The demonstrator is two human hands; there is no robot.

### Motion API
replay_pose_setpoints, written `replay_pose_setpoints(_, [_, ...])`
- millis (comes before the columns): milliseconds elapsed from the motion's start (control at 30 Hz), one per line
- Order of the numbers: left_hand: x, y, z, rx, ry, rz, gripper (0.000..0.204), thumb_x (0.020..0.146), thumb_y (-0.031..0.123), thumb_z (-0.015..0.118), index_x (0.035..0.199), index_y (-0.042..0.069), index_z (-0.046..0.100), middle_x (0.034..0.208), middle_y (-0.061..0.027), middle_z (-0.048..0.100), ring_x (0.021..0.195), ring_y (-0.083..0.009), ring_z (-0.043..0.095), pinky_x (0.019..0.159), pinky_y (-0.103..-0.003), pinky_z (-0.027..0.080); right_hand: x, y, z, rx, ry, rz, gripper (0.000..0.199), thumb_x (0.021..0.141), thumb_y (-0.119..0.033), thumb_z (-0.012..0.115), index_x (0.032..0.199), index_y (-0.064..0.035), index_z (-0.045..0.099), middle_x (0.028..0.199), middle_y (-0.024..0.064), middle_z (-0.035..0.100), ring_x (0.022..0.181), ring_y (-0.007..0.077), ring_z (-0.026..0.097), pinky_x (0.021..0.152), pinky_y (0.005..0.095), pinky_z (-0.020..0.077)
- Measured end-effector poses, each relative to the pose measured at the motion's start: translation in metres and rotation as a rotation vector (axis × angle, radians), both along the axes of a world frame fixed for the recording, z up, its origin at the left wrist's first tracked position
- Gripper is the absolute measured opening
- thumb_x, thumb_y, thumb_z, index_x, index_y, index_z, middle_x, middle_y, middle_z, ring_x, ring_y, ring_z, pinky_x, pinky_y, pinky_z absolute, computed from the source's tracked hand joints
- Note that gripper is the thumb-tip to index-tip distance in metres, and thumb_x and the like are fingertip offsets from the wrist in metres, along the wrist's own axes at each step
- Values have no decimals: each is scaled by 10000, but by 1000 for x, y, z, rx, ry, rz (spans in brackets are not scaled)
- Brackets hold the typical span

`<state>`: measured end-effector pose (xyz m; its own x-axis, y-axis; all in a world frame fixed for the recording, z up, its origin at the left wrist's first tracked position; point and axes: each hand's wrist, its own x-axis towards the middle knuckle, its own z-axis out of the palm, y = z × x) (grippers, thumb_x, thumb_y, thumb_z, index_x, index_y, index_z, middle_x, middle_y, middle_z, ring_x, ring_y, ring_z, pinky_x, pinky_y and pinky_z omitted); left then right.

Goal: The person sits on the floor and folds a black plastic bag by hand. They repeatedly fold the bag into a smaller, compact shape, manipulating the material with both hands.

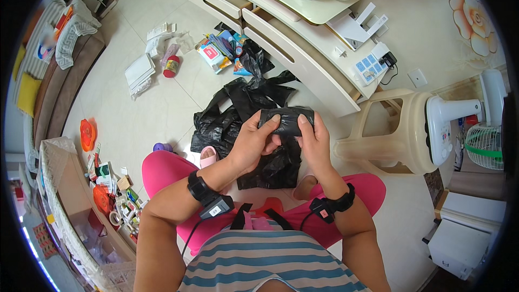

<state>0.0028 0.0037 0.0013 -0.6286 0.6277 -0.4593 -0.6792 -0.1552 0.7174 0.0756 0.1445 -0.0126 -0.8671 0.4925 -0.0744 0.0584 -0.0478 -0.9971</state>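
Hands hold black plastic bundle over crumpled black bags.

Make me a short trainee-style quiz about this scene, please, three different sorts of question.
1. What do the bare left hand and bare right hand hold together?
2. True or false: the long, cream-white drawer is pulled open.
3. The cloth over the person's knees is: A green; B bright pink; C black.

Key: 1. a folded black plastic bundle; 2. true; 3. B.
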Motion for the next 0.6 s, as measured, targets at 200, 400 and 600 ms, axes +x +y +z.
replay_pose_setpoints(200, [4, 0, 3, -57, 107, -13, 182, 947, 276, 575, 955, 95, 557, 612, 4, 547, 459, -54, 441, 408, -174, 282, 0, -3, 7, -39, -66, -16, 229, 972, -233, 502, 926, -14, 549, 749, -8, 573, 637, 60, 515, 552, 225, 452])
replay_pose_setpoints(400, [0, 2, 6, -129, -30, -71, 182, 950, 293, 568, 1002, 122, 535, 641, -11, 558, 457, -66, 446, 397, -186, 268, -2, 3, -10, 305, -14, -71, 258, 955, -194, 518, 797, 7, 491, 607, 107, 514, 557, 114, 486, 501, 305, 414])
replay_pose_setpoints(600, [-11, -7, 8, -35, -208, -175, 128, 978, 259, 513, 1002, 133, 519, 661, -12, 529, 455, -67, 386, 391, -203, 237, 1, 4, 7, 545, 30, -33, 287, 944, -167, 537, 744, 10, 431, 570, 141, 466, 486, 167, 422, 461, 341, 373])
